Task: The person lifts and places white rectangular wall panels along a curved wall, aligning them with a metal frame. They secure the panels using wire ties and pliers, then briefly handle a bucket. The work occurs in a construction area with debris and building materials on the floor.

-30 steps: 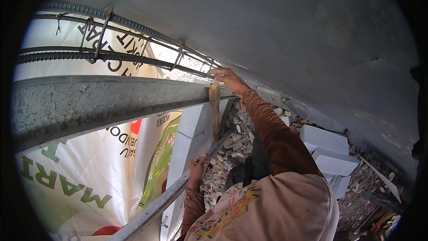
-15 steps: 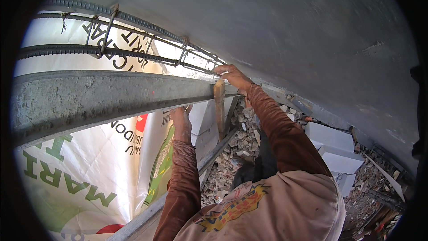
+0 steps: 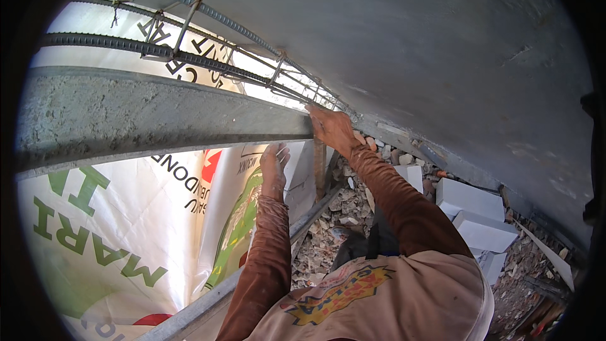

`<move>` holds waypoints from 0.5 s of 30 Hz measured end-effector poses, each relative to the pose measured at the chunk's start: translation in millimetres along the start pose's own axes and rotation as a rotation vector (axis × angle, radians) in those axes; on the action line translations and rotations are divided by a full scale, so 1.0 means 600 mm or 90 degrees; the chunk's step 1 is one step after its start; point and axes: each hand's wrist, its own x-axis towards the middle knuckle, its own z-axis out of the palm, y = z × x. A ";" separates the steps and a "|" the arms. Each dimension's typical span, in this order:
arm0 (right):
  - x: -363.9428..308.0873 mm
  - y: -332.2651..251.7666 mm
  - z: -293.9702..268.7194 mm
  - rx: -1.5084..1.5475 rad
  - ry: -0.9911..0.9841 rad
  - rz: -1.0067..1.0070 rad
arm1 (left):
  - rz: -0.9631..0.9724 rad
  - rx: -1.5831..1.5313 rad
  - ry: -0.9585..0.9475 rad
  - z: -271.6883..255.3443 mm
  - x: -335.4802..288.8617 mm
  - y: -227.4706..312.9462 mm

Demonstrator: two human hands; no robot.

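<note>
A long grey channel-shaped beam, crusted with cement, runs from the left edge to the middle. At its far end my right hand grips over the top edge, fingers bent around it. Just below the beam's lower edge is my left hand, raised with its fingers apart and nothing visible in it. A wooden stake stands upright beneath my right hand, which hides its top. Ribbed steel bars tied with stirrups run above the beam.
A smooth grey wall slants along the right. White printed sheeting hangs at left behind the beam. Rubble and white blocks lie below by the wall. A lower metal rail crosses near my left forearm.
My right hand has come down from near the bars onto the beam's end, covering the stake's top. My left hand has shifted slightly right. The view has also moved.
</note>
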 end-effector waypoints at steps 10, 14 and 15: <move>0.081 -0.019 -0.038 -0.181 -0.315 -0.059 | -0.074 0.057 -0.006 -0.033 -0.047 -0.038; 0.075 -0.012 -0.039 -0.199 -0.303 -0.085 | -0.057 0.064 -0.026 -0.047 -0.047 -0.055; 0.073 -0.009 -0.035 -0.216 -0.297 -0.083 | -0.056 0.072 -0.027 -0.048 -0.047 -0.058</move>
